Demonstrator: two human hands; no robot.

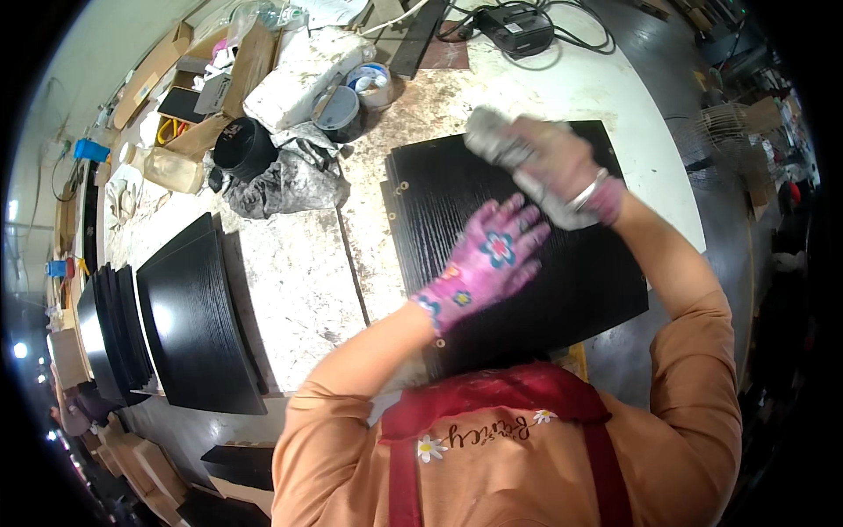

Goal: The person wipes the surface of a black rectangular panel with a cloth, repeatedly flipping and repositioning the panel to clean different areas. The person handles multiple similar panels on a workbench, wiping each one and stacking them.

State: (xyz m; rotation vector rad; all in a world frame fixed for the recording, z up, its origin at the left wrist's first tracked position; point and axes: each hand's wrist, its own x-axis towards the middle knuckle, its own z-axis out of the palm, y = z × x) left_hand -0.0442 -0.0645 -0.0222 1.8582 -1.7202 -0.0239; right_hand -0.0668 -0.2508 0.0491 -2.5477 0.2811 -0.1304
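Note:
A stack of black wood-grain panels lies in front of me on the worktable. My left hand, in a pink flowered glove, rests flat on the top panel with its fingers spread. Toward the panel's far right part, my right hand is closed around a greyish-white rag. That hand is smeared by motion, and part of the rag trails under the wrist onto the black surface. Small round brass-coloured fittings show along the panel's left edge.
More black panels lean at the table's left. Behind them are a crumpled grey cloth, a black cup, two paint tubs, a plastic bottle and a cardboard box. A black power adapter with cables lies at the far edge.

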